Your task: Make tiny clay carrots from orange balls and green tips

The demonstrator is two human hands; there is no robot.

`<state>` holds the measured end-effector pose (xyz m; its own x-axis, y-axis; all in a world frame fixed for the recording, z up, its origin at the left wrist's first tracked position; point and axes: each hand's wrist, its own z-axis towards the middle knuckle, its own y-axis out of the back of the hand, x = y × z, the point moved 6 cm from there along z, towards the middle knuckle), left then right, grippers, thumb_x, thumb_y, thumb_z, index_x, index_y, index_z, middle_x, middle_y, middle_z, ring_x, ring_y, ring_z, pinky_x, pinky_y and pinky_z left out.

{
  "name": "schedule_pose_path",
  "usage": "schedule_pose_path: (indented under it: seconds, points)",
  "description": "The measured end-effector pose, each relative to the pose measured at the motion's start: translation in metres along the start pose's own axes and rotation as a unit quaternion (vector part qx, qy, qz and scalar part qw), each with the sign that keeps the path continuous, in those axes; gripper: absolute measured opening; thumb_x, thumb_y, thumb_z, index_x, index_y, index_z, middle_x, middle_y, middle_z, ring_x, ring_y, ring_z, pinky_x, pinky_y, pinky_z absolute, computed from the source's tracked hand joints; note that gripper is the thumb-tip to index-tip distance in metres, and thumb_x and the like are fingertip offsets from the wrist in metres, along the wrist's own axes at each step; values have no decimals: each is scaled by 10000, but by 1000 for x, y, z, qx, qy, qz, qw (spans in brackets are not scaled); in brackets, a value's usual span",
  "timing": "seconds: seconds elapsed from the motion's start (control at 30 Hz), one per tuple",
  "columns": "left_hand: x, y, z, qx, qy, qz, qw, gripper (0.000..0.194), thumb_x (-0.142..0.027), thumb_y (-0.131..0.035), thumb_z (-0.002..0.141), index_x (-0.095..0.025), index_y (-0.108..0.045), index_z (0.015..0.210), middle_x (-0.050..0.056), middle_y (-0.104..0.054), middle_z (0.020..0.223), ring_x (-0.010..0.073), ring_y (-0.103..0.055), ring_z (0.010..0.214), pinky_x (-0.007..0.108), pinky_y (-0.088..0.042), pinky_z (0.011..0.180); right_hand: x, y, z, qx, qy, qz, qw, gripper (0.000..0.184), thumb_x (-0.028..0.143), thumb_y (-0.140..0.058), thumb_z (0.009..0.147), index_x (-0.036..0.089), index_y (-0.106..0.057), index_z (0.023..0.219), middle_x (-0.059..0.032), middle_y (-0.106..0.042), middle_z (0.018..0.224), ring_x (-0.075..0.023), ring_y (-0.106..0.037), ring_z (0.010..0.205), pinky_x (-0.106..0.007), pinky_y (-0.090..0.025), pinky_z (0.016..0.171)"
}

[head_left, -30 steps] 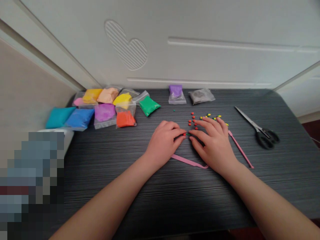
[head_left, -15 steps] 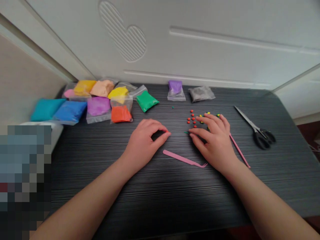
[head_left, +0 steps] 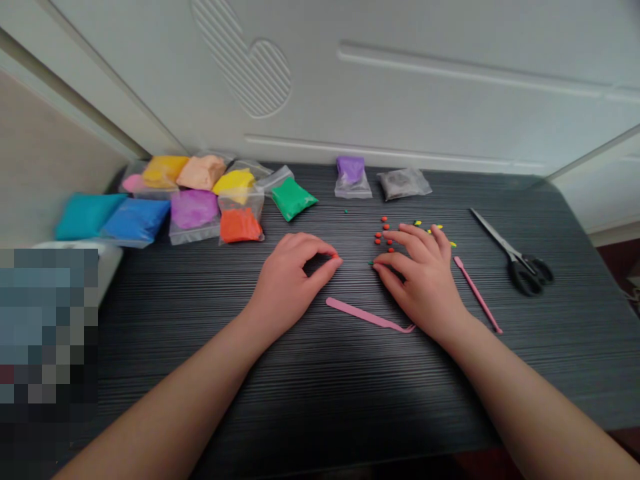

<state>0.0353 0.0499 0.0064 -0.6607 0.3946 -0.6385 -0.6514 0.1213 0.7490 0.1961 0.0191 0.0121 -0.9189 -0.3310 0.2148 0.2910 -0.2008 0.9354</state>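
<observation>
My left hand (head_left: pixel 295 283) pinches a small orange-red piece of clay (head_left: pixel 335 256) between thumb and forefinger, just above the table. Opposite it, my right hand (head_left: pixel 423 273) has its thumb and forefinger closed at the end of a thin green clay strip (head_left: pixel 371 263); the other fingers stretch forward. Beyond those fingers lie several small orange-red clay beads (head_left: pixel 379 235), partly covered by the hand. Several small yellow-and-green pieces (head_left: pixel 418 223) lie past the fingertips. Pink tweezers (head_left: pixel 360 313) rest between my wrists, their bent tips beside my right hand.
Right of my right hand are a pink stick tool (head_left: pixel 477 293) and black-handled scissors (head_left: pixel 515 257). Bags of coloured clay, including an orange one (head_left: pixel 241 223) and a green one (head_left: pixel 293 199), line the back left. Purple (head_left: pixel 351 175) and grey (head_left: pixel 404 183) bags stand by the white panel.
My right hand has shifted slightly left, its thumb and forefinger now at the green strip. More yellow pieces and the pink stick's top show. My left hand keeps its pinch.
</observation>
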Motion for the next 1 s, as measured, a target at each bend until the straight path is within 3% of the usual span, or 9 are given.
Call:
schedule_pose_path:
  seconds: [0.37, 0.53, 0.7, 1.0]
  points:
    - [4, 1, 0, 4, 6, -3, 1000, 168, -312, -490, 776, -200, -599, 835, 25, -599, 889, 163, -517, 888, 299, -397, 810, -17, 22, -15, -25, -19, 41, 999, 136, 241, -492, 794, 255, -610, 860, -15, -530, 1129, -209, -393, 1142, -460, -169, 1014]
    - [7, 1, 1, 1, 3, 3, 1000, 157, -312, -498, 772, -213, -600, 839, 16, -600, 895, 159, -519, 885, 294, -393, 810, -7, 20, -15, 6, -7, 16, 1000, 178, 291, -482, 805, 279, -609, 930, -24, -487, 1189, -222, -368, 1153, -485, -144, 1012]
    - [7, 0, 1, -4, -2, -1, 1000, 165, -316, -497, 775, -204, -600, 839, 19, -596, 893, 155, -516, 889, 289, -386, 820, 4, 9, -11, 55, 7, -24, 998, 322, 393, -412, 833, 291, -534, 1113, -57, -342, 1330, -255, -246, 1231, -531, -80, 1003]
    - [4, 2, 1, -2, -3, -19, 1000, 179, -319, -483, 785, -193, -604, 825, 25, -601, 873, 153, -513, 873, 292, -387, 813, 10, 6, -15, 102, 30, -33, 994, 328, 442, -362, 844, 312, -566, 1066, -32, -299, 1360, -251, -202, 1254, -521, -48, 1005]
